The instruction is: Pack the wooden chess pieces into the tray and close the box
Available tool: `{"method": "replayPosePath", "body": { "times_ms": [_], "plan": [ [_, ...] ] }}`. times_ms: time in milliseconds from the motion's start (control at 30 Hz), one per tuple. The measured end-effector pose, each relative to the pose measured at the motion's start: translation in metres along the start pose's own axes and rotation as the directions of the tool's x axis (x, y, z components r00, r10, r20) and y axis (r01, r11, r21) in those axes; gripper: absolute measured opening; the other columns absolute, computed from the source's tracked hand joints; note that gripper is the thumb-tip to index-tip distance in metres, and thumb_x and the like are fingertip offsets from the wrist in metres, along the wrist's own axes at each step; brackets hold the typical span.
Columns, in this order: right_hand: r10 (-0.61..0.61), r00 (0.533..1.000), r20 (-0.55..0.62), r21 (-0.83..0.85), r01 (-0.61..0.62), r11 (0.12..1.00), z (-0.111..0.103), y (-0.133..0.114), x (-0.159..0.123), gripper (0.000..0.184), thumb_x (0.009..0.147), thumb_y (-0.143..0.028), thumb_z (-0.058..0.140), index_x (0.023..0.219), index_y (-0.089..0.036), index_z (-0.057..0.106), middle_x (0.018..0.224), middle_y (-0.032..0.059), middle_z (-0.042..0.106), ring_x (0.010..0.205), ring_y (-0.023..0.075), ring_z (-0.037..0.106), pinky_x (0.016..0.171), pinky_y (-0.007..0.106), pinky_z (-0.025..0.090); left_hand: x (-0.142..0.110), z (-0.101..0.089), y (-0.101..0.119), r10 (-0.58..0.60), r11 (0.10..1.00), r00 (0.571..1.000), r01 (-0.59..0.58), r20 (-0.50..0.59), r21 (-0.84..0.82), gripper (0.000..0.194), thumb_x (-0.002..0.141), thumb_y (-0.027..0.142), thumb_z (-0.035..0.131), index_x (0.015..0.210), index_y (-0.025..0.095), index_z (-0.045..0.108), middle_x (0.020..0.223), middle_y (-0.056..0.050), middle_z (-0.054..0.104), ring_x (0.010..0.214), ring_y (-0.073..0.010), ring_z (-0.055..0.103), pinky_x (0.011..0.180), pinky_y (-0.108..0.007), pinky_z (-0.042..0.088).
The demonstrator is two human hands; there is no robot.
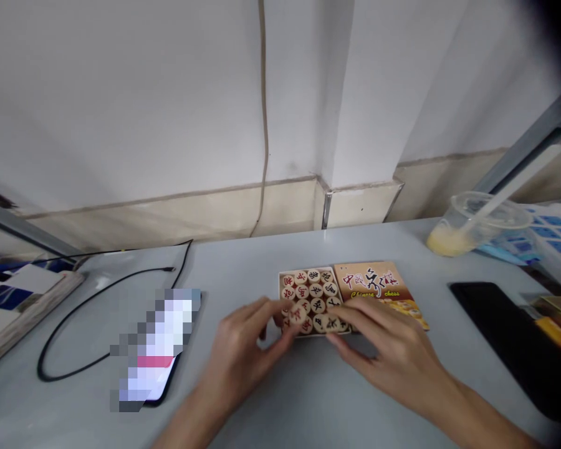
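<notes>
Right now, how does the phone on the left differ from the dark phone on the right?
The left phone has a lit, bright screen; the right phone is dark all over. A black cable curves beside the left phone; none shows at the right phone. Both lie flat on the grey table.

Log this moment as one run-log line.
left hand: fingers on near-left chess pieces | right hand: fingertips on near-right pieces | box: open, lid beside | phone: left
</notes>
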State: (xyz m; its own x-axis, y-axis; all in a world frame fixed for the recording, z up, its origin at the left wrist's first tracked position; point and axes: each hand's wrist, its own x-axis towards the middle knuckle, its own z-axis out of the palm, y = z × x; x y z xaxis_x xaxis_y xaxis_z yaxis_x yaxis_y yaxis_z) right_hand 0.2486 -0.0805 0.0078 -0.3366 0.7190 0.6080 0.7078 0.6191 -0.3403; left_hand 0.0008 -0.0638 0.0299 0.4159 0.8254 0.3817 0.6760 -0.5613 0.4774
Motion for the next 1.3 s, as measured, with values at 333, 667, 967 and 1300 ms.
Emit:
{"method": "replayPosePath", "body": {
  "times_ms": [333,667,967,1300],
  "plan": [
    [0.138,0.982,0.130,-0.182,-0.113,0.977,0.017,0.042,0.051,0.022,0.099,-0.029,0.054,0.113,-0.022,0.068,0.102,0.0051,0.069,0.093,0.0209,0.065,0.072,0.035,0.050,0.046,0.011,-0.035,-0.151,0.966,0.988,0.152,-0.024,0.210,0.023,0.097,0.040,0.059,0.112,0.028,0.070,0.112,-0.001,0.069,0.054,-0.0080,0.055,0.056,-0.026,0.043],
    [0.125,0.979,0.163,-0.102,-0.110,0.989,0.017,0.046,0.048,0.027,0.102,-0.027,0.047,0.120,-0.026,0.068,0.111,0.0051,0.067,0.097,0.0190,0.064,0.076,0.034,0.053,0.040,0.014,-0.043,-0.175,0.982,0.984,0.172,0.038,0.077,0.024,0.101,0.040,0.053,0.114,0.027,0.069,0.106,-0.003,0.069,0.062,-0.0106,0.058,0.061,-0.026,0.048],
    [0.109,0.965,0.237,-0.067,-0.095,0.993,0.018,0.048,0.045,0.032,0.102,-0.020,0.045,0.125,-0.026,0.066,0.114,0.0045,0.066,0.102,0.0197,0.061,0.085,0.037,0.053,0.039,0.020,-0.045,-0.236,0.971,0.970,0.238,0.053,-0.035,0.031,0.100,0.039,0.055,0.126,0.025,0.063,0.099,-0.002,0.067,0.062,-0.0105,0.055,0.059,-0.026,0.047],
    [0.131,0.978,0.164,-0.090,-0.117,0.989,0.003,0.045,0.039,0.028,0.101,-0.031,0.048,0.122,-0.024,0.066,0.118,0.0071,0.068,0.103,0.0226,0.062,0.089,0.042,0.051,0.035,0.020,-0.045,-0.233,0.964,0.970,0.240,0.068,-0.115,0.032,0.101,0.039,0.052,0.126,0.023,0.065,0.097,-0.004,0.068,0.066,-0.0122,0.057,0.062,-0.027,0.047]
  ]
}}
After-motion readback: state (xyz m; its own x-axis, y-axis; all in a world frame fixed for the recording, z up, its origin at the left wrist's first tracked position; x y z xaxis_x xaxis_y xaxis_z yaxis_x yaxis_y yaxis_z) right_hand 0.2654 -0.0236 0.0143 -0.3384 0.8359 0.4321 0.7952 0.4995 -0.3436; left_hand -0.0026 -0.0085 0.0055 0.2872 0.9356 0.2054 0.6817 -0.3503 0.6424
